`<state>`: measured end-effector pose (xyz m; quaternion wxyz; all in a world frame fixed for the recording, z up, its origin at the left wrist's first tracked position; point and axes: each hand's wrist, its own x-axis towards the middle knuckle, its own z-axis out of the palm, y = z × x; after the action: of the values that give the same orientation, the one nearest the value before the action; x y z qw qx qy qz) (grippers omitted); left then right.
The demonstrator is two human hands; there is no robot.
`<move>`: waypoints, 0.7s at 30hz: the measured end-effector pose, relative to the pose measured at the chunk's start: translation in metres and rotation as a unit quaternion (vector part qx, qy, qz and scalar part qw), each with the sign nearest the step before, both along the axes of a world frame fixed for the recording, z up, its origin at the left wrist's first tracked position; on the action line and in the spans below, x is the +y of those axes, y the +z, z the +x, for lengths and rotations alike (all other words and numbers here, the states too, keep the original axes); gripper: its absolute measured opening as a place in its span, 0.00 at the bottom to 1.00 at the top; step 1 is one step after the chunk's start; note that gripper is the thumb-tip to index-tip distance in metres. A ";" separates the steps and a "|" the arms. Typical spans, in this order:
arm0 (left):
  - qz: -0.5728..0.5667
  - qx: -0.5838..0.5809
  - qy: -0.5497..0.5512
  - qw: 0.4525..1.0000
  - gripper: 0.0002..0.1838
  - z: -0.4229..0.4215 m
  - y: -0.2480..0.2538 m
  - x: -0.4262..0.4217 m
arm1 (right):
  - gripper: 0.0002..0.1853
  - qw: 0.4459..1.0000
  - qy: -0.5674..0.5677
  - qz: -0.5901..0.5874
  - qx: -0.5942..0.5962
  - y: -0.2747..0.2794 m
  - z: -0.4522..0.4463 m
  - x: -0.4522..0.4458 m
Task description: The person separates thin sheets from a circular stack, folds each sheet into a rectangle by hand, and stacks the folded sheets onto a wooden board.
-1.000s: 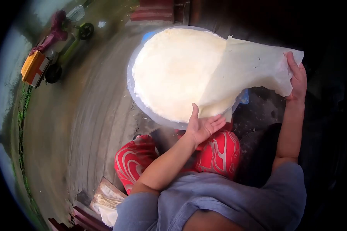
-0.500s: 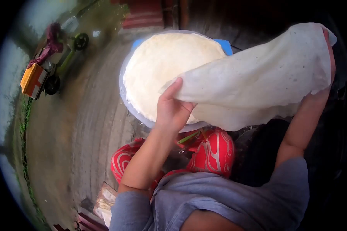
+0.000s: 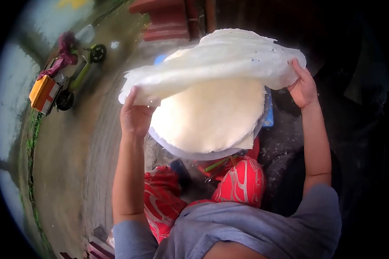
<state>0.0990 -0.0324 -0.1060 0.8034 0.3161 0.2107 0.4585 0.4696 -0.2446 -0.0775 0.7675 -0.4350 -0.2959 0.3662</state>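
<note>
A thin, pale flatbread (image 3: 216,69) with ragged edges is stretched between my hands, over the far part of a round stack of similar flatbreads (image 3: 212,114). My left hand (image 3: 136,116) pinches its near left edge, thumb on top. At the other end, my right hand (image 3: 304,88) grips the right edge. The middle of the sheet sags in folds, and its far side seems to rest on the stack, though the contact is hidden. Under the stack is a round whitish tray (image 3: 177,149), with a blue support (image 3: 269,112) showing beneath.
Between my knees lies a green-handled tool (image 3: 216,164), with a dark flat object (image 3: 181,170) beside it. Reddish blocks (image 3: 164,21) stand beyond the stack. To the left, a scooter (image 3: 75,80) with an orange box (image 3: 43,95) is parked on the ground.
The flatbread has swung from the right to across the stack's far part. My left hand moved left, and my right hand came down and inward, both keeping hold.
</note>
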 end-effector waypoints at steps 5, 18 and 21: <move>-0.211 0.149 0.004 0.966 0.21 -0.028 -0.092 -0.053 | 0.18 0.983 0.014 -0.140 0.120 -0.105 -0.026 -0.035; -0.407 0.156 -0.033 0.899 0.19 -0.089 -0.183 -0.155 | 0.15 0.984 0.016 -0.138 0.111 -0.080 -0.067 -0.015; -0.419 0.198 -0.023 0.886 0.18 -0.087 -0.181 -0.159 | 0.15 0.983 0.074 -0.146 0.080 -0.075 -0.091 0.068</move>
<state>0.0119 -0.1913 -0.2873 0.8130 0.0387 0.5307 0.2364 0.3786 -0.1764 -0.1521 0.6876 -0.4886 -0.2084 0.4950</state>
